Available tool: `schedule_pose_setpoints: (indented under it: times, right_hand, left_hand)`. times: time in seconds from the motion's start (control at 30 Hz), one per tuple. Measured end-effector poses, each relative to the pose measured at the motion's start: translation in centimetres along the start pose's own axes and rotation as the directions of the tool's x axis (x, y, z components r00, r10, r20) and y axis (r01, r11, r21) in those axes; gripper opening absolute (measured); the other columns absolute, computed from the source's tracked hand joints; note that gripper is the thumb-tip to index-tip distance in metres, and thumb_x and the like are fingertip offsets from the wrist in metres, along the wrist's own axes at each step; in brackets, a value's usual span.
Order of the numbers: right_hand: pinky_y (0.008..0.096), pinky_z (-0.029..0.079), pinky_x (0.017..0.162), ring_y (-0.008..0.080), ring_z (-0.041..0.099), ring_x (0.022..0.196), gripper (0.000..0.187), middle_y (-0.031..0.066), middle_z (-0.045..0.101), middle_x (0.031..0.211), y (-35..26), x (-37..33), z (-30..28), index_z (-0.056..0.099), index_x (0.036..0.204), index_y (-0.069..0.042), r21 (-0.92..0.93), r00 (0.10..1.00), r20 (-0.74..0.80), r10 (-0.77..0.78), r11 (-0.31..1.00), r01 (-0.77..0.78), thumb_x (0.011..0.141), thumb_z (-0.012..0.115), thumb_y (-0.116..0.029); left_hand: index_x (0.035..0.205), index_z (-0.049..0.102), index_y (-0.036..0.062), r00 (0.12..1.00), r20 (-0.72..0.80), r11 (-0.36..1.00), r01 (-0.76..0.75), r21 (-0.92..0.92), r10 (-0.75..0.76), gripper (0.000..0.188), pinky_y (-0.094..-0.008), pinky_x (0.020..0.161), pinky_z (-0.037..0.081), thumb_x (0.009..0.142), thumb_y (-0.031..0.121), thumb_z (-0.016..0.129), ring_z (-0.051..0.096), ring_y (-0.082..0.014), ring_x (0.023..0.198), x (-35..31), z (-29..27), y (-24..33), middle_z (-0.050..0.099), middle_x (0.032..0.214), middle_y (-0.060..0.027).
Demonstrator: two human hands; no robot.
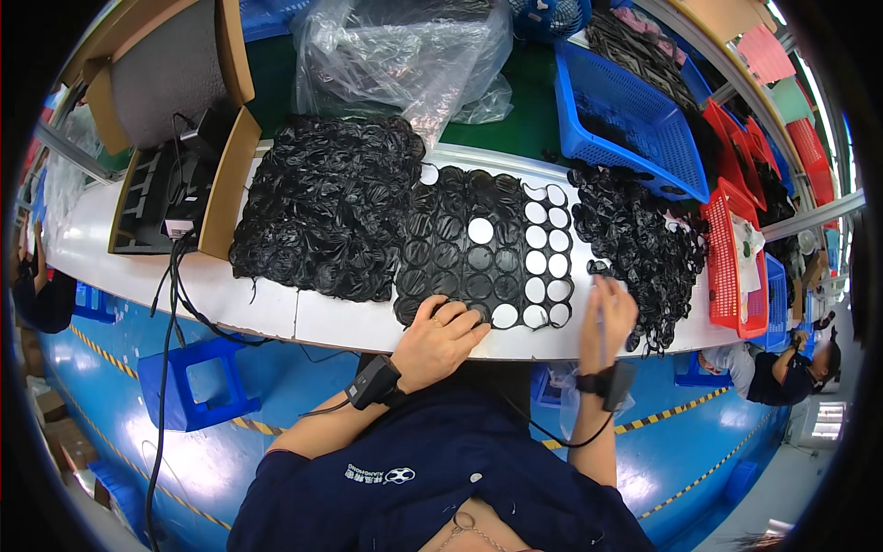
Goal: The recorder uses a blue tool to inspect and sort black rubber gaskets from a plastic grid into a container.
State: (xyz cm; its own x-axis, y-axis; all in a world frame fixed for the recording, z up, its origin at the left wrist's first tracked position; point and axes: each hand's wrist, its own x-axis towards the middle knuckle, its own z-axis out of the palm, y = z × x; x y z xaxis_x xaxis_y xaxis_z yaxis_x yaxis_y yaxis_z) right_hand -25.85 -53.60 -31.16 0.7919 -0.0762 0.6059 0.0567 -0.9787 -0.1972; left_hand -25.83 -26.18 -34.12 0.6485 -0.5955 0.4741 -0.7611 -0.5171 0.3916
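My left hand (pixel 446 339) rests with its fingers spread over the near edge of a grid of round pieces (pixel 447 255), touching the black ones and holding nothing. Most pieces in this grid look black and glossy; the right-hand columns and a few others are white discs (pixel 535 237). To the right of the grid, my right hand (pixel 609 317) is closed around what looks like a thin stick-like tool (pixel 602 348), partly hidden by the fingers. A black round piece (pixel 598 267) is at its fingertips, beside a loose heap of black pieces (pixel 639 239).
A large stack of black rounds (pixel 326 207) lies left of the grid. Further left stands an open cardboard box (pixel 241 184) with cables (pixel 173 276). Clear plastic bags (pixel 395 55) lie behind; a blue basket (pixel 635 152) and red basket (pixel 736 262) stand right. Blue stool (pixel 198 386) below.
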Motion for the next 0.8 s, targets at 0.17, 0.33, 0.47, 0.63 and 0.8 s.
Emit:
schedule_pose_setpoints:
  times: [0.17,0.33,0.47,0.63,0.8]
  right_hand:
    - [0.0261,0.048,0.072,0.0119,0.06,0.079,0.026,0.0082,0.07,0.095,0.2,-1.0,0.5,0.067,0.115,-0.001,0.551,0.788,0.367,0.495,0.567,-0.613,0.097,0.06,-0.019]
    - [0.0194,0.043,0.06,0.0056,0.057,0.069,0.025,0.0057,0.07,0.087,-5.7,-2.3,3.2,0.068,0.113,-0.001,0.618,0.704,0.672,0.23,0.352,-0.703,0.096,0.062,-0.018]
    - [0.0201,0.044,0.062,0.0066,0.058,0.07,0.024,0.0048,0.07,0.085,-5.9,-2.0,3.6,0.068,0.112,-0.001,0.639,0.741,0.641,0.199,0.396,-0.659,0.096,0.062,-0.018]
    - [0.0231,0.048,0.068,0.0108,0.062,0.075,0.022,0.008,0.07,0.089,-5.9,-2.0,3.4,0.07,0.109,0.0,0.638,0.742,0.639,0.202,0.4,-0.658,0.093,0.065,-0.014]
    - [0.0247,0.048,0.07,0.0142,0.064,0.078,0.019,0.0096,0.07,0.091,-6.0,-2.0,3.2,0.07,0.106,0.0,0.635,0.792,0.593,0.144,0.521,-0.57,0.091,0.066,-0.012]
  left_hand:
    - [0.112,0.064,0.009,0.996,-0.069,0.998,0.046,-0.046,-0.05,0.031,-0.0491,0.104,0.035,0.082,0.013,0.067,0.054,-0.0215,0.112,-0.1,0.8,0.2,0.059,0.113,-0.0034]
    - [0.12,0.063,0.0074,0.994,0.002,0.99,0.113,0.079,-0.113,0.035,-0.059,0.11,0.026,0.089,0.024,0.064,0.048,-0.0224,0.129,0.9,1.6,0.6,0.059,0.128,-0.0039]
    - [0.12,0.063,0.007,0.994,0.012,0.99,0.105,0.091,-0.107,0.035,-0.0585,0.11,0.027,0.089,0.025,0.063,0.048,-0.0219,0.128,0.7,1.7,0.4,0.059,0.128,-0.0047]
    - [0.12,0.063,0.0068,0.994,0.013,0.99,0.11,0.088,-0.111,0.035,-0.058,0.11,0.028,0.089,0.024,0.063,0.049,-0.022,0.128,0.8,1.6,0.5,0.059,0.128,-0.0047]
    - [0.119,0.063,0.0067,0.994,0.009,0.991,0.109,0.083,-0.11,0.034,-0.0577,0.109,0.028,0.089,0.023,0.064,0.049,-0.0219,0.128,0.7,1.7,0.4,0.059,0.128,-0.0045]
